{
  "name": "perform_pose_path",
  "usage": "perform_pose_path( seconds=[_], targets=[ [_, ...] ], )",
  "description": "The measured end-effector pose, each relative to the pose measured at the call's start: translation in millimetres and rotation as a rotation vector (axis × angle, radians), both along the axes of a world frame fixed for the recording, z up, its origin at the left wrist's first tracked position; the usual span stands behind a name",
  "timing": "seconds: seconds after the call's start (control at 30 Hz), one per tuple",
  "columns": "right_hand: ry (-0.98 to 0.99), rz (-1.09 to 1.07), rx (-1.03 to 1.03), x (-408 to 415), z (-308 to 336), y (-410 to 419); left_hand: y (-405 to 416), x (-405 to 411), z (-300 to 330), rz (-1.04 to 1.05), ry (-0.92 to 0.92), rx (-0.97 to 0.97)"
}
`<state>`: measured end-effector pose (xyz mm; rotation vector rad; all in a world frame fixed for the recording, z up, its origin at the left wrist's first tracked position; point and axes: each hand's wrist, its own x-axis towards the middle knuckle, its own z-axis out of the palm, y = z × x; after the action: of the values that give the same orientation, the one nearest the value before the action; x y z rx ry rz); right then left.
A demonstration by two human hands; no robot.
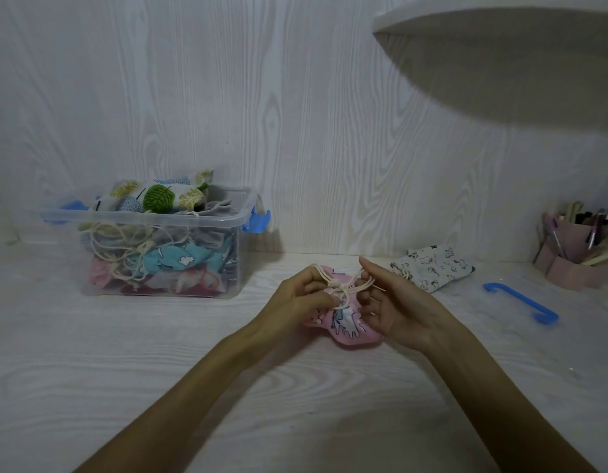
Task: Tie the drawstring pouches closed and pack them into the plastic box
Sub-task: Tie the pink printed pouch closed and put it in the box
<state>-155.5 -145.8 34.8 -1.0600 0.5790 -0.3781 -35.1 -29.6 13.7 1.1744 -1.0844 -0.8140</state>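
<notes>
A pink pouch (343, 324) with a cartoon print lies on the pale wood-grain counter (159, 370), and everything else can be placed from it. Its neck is gathered, and a cream drawstring (343, 288) crosses over the gathered top in a loose knot. The left hand (295, 298) sits on the pouch's left side, its fingers curled in a grip that pinches the cord and the bunched fabric by the knot. The right hand (394, 302) is on the pouch's right side, thumb and forefinger pinching the other strand of the drawstring, the remaining fingers loosely bent against the pouch's edge. Both forearms reach in from the near edge of the counter.

Well to the left of the pouch and farther back stands the clear plastic box (241, 240) with blue latches, its lid off. It is heaped with tied pouches; a leaf-print pouch (159, 198) sits on top, above the rim, and cords press against the front wall.

Just beyond the right hand, to the right of the pink pouch, lies a white pouch (439, 268) with a dark animal print. Farther right lies a blue plastic handle (521, 302), and behind that a pink holder (568, 257) filled with pens stands against the wall.
</notes>
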Motion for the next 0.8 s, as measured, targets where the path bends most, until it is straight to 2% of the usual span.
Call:
perform_pose_path(
  seconds=[0.17, 0.23, 0.3, 0.33, 0.37, 0.47, 0.53, 0.6, 0.7, 0.73, 0.8],
  targets=[
    [-0.098, 0.1, 0.015, -1.4, 4.6, 5.1, -8.8, 9.8, 1.0, 0.063, -0.022, 0.052],
    [-0.02, 0.057, -0.254, -2.1, 7.6, 4.7, -10.3, 13.6, -1.2, 0.052, -0.04, 0.066],
    [0.095, -0.041, -0.703, -1.6, 8.5, 3.6, -6.6, 10.7, 0.5, 0.04, -0.062, 0.113],
    [0.101, -0.094, -0.862, -1.4, 7.7, 3.1, -5.7, 9.6, 1.0, 0.043, -0.073, 0.102],
    [0.078, -0.124, -0.92, -1.8, 6.8, 2.1, -4.1, 10.0, -0.2, 0.046, -0.095, 0.075],
    [-0.013, -0.043, -0.707, -4.3, 7.2, -2.3, 3.8, 14.2, 0.4, 0.071, -0.138, -0.003],
    [0.017, -0.062, -0.678, -8.5, 8.5, -10.3, 4.5, 19.9, 0.2, 0.087, -0.135, -0.02],
    [0.182, -0.129, -0.853, -14.9, 6.9, -19.2, 3.6, 19.0, 1.7, 0.119, -0.117, -0.024],
    [0.441, -0.099, -1.083, -18.5, -3.1, -25.0, 2.8, 12.0, -1.5, 0.123, -0.086, -0.045],
    [0.463, -0.136, -1.16, -16.9, -5.9, -24.3, 3.0, 10.6, -3.8, 0.133, -0.079, -0.042],
    [0.374, -0.213, -1.261, -14.5, -2.8, -19.4, 2.0, 10.4, -6.6, 0.169, -0.071, -0.042]
  ],
)
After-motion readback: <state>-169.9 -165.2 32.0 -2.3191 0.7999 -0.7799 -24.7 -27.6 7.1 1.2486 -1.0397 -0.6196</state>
